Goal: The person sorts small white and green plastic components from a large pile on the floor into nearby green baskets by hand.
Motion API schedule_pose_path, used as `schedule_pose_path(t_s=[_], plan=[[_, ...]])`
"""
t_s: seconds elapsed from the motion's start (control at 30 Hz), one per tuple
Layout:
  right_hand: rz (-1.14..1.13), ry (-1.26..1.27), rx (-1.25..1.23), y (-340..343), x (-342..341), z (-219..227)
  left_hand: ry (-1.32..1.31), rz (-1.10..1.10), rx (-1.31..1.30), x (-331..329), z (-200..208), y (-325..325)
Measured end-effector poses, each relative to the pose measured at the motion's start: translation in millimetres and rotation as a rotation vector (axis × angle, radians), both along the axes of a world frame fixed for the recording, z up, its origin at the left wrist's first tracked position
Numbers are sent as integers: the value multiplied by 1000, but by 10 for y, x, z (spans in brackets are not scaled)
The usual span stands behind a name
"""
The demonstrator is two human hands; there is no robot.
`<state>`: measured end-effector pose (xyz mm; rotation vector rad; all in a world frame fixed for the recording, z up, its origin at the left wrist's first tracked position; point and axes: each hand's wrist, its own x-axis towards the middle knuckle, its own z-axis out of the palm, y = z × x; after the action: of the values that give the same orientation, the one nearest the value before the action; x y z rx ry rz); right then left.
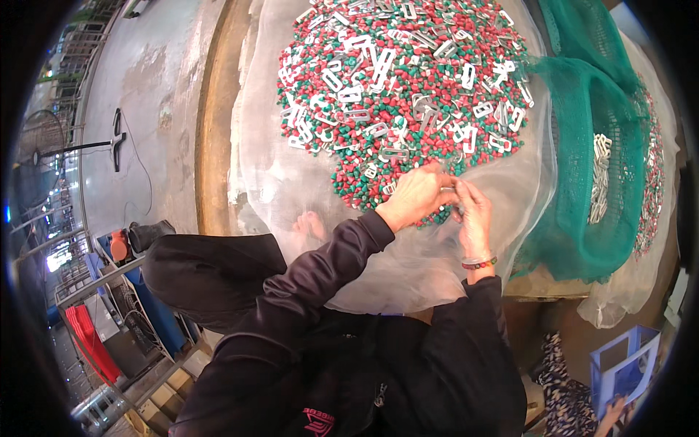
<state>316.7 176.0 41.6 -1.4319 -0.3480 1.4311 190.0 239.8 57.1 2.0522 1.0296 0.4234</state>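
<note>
My left hand (416,195) and my right hand (475,218) meet at the near edge of a spread pile of small red, green and white pebble-like chips (408,135). Fingertips of both hands are pinched together; whatever lies between them is too small or hidden to name. A beaded bracelet circles my right wrist. Scattered through the chips lie many pale metal slotted buckle-like pieces (382,67). Beneath the pile is a sheer whitish mesh cloth (393,273), bunched below my hands.
Right of the pile, a green mesh-draped basket (582,240) holds pale metal pieces (600,178). More chips (649,175) lie beyond it. A black cloth-covered shape (211,277) stands at left. At lower right, a person in patterned clothing (564,393) is beside a blue plastic frame (625,364).
</note>
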Motion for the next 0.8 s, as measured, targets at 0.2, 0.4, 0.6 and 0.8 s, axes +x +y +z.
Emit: schedule_pose_path(t_s=[0.2, 0.4, 0.6, 0.8], plan=[[-237, 821, 178, -113, 281, -203, 289, 240, 225, -548, -357, 448], [-363, 776, 224, -101, 332, -24, 452, 44, 344, -721, -779, 397], [-282, 1161, 481, -170, 372, -136, 473, 116, 366, -840, -623, 633], [-384, 905, 180, -97, 308, -143, 447, 92, 317, -892, -168, 1002]])
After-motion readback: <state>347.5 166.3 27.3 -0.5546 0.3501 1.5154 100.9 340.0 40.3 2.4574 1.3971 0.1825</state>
